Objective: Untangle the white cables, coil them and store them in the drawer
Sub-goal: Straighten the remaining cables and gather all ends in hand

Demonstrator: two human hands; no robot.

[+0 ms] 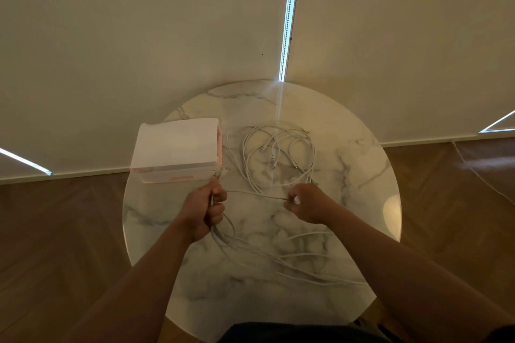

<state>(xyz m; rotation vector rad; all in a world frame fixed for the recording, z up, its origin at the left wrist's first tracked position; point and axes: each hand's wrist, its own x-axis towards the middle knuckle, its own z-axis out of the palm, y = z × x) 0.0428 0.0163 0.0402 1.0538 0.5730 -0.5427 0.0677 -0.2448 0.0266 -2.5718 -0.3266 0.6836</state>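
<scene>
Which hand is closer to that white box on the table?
Left. The left hand grips cables just in front of the box's near corner; the right hand pinches one farther right, clear of the box.

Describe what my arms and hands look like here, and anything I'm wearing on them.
The left hand and the right hand are both bare, with no gloves, and I can see no rings, watch or bracelet. The left forearm and the right forearm are uncovered as far as the picture shows; no sleeves are in view.
</scene>
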